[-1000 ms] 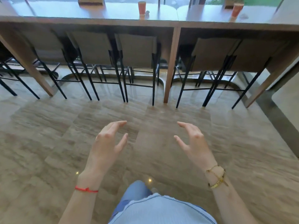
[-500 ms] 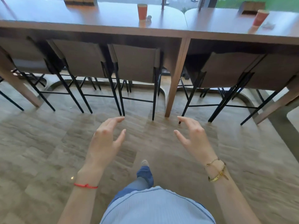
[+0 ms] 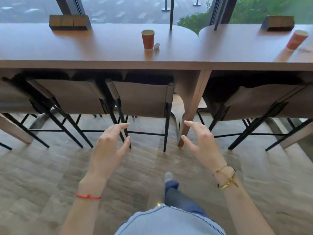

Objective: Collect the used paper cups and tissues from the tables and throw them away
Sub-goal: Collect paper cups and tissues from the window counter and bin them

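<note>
An orange paper cup (image 3: 148, 39) stands upright on the long brown table (image 3: 84, 48), with a small crumpled white tissue (image 3: 156, 45) just to its right. A second orange cup (image 3: 296, 39) stands on the adjoining table (image 3: 237, 48) at the far right, with something pale beside it at the frame edge. My left hand (image 3: 110, 148) and my right hand (image 3: 201, 145) hover empty over the floor with fingers spread, well short of the table edge.
Several black-legged chairs (image 3: 140, 99) with brown backs are pushed under the tables between me and the cups. Wooden boxes (image 3: 68, 22) (image 3: 277, 22) sit at the back by the window. A table leg (image 3: 193, 107) stands just ahead of my right hand.
I have walked closer to the tables; they and the cups now fill more of the view. Both hands keep the same spread, empty pose.
</note>
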`<state>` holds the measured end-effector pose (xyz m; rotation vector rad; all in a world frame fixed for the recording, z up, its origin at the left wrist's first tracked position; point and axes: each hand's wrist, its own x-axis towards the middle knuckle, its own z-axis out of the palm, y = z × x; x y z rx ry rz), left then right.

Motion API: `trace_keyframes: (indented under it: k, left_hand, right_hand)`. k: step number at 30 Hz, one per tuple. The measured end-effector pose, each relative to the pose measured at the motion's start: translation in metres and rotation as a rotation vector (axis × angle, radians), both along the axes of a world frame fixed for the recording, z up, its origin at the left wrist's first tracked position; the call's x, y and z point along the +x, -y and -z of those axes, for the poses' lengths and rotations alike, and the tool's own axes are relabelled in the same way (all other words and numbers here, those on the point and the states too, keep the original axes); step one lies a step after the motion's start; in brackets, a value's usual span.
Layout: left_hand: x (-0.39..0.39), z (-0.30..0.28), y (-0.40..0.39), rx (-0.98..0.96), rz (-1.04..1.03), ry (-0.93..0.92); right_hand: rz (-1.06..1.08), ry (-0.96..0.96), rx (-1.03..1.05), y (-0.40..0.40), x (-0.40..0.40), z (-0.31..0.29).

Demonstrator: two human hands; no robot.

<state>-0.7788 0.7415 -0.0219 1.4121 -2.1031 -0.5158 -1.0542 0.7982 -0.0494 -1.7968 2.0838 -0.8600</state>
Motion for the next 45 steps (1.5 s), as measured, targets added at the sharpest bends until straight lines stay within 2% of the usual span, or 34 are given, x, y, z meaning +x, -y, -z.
trace_keyframes:
  k: [8,14,24,34,45]
  left_hand:
    - [-0.026,0.008,0.149,-0.072,-0.039,-0.016]
    - [-0.063,-0.010,0.281,-0.130,-0.108,-0.062]
    - [-0.125,-0.023,0.450,-0.085,-0.098,-0.056]
    - [-0.182,-0.016,0.545,0.096,0.051,-0.130]
    - [-0.192,-0.011,0.557,0.086,0.032,-0.220]
  right_hand:
    - [-0.048,0.015,-0.054,0.149,-0.027,0.003]
    - [-0.097,0.023,-0.086,0.288,-0.058,-0.017]
    - [-0.078,-0.018,-0.106,0.475,-0.096,-0.042]
    - [-0.060,-0.011,0.012,0.558,-0.099,-0.027]
    - [-0.044,-0.037,-0.008,0.572,-0.092,-0.015]
